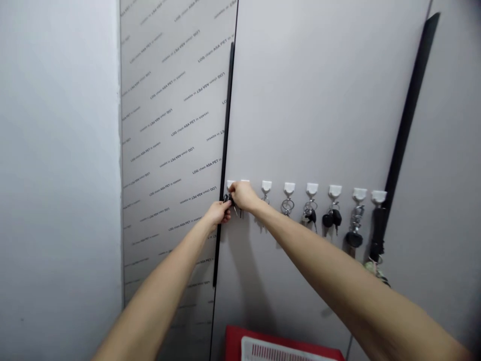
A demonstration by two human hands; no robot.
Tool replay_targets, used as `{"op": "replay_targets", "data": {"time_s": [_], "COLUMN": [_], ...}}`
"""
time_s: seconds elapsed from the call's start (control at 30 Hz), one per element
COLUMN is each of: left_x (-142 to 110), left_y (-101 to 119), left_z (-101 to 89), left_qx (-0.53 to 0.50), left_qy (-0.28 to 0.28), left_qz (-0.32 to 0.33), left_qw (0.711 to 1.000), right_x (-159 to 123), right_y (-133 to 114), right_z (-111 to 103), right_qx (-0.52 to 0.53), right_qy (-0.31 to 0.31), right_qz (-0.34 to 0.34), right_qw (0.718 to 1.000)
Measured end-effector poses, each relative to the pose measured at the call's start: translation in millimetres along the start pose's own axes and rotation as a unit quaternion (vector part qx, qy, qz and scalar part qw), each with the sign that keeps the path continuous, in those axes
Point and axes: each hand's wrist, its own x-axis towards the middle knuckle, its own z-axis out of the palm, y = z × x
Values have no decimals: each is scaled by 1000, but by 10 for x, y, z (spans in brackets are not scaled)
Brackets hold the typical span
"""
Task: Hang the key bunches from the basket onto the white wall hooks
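Note:
My left hand [219, 212] is closed on a small bunch of keys [227, 198] with a dark part, just below the leftmost white hook [230, 184]. Fingers of my right hand [243, 195] pinch the top of the same keys at that hook, partly covering it and the second hook [245, 182]. Whether the key ring sits on the hook is hidden by my fingers. To the right, a row of white hooks bears more key sets, among them a bare ring [287, 205], a ring with a black key [311, 215] and black-headed keys [332, 218].
The hooks are fixed to a pale grey cabinet door [319, 100] with long black handles [227, 115] at its edges. A printed panel [169, 125] and a white wall [60, 150] stand left. Below is a red box [233, 341] with a white slotted basket [248, 346].

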Motion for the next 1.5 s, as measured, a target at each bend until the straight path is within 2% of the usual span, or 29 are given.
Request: {"op": "replay_targets", "data": {"time_s": [0.07, 0.13, 0.27, 0.33, 0.43, 0.5, 0.53, 0.63, 0.7, 0.77, 0.87, 1.0, 1.1, 1.17, 1.2, 1.3, 1.33, 1.4, 1.5], "left_x": [50, 59, -22, -91, -211, -311, -370, -574, -696, -776, -810, -776, -716, -632, -574, -367, -298, -185, -89], "left_y": [-39, -100, -334, -495, -651, -611, -541, -198, 37, 196, 267, 199, 77, -37, -99, -254, -287, -322, -329], "left_z": [-5, -17, -51, -55, 13, 135, 220, 529, 726, 877, 1005, 1042, 957, 826, 743, 502, 450, 415, 501], "left_qx": [14, 28, 60, 80, 103, 93, 78, 17, -11, -26, -29, -28, 23, 111, 165, 307, 335, 363, 387], "left_qy": [4, 6, 11, 15, 26, 28, 20, -33, -52, -55, -63, -73, -71, -33, 12, 210, 260, 302, 306], "left_qz": [-1, -5, -14, -21, -9, 58, 108, 261, 322, 340, 324, 323, 325, 318, 320, 327, 319, 282, 247], "left_qw": [1000, 1000, 998, 997, 994, 994, 991, 965, 945, 938, 944, 943, 943, 941, 933, 869, 848, 835, 834], "right_x": [-11, -95, -488, -764, -1156, -1341, -1404, -1490, -1491, -1484, -1491, -1519, -1523, -1502, -1479, -1350, -1286, -1139, -936], "right_y": [3, 13, 159, 329, 626, 755, 780, 709, 612, 547, 542, 576, 591, 624, 647, 713, 724, 717, 660], "right_z": [22, 19, 20, 76, 185, 179, 131, -178, -425, -605, -703, -659, -553, -439, -375, -198, -153, -86, -9], "right_qx": [-11, -11, 26, 72, 159, 227, 262, 345, 370, 379, 385, 397, 399, 376, 354, 266, 239, 196, 142], "right_qy": [-8, 24, 86, 75, 37, 37, 56, 158, 207, 215, 197, 179, 165, 142, 129, 121, 130, 147, 146], "right_qz": [-4, -35, -87, -70, 12, 64, 72, 36, 4, -8, -8, -18, -19, 3, 22, 86, 104, 132, 158], "right_qw": [1000, 999, 992, 992, 986, 971, 961, 924, 906, 900, 902, 900, 902, 916, 926, 953, 957, 960, 966]}}
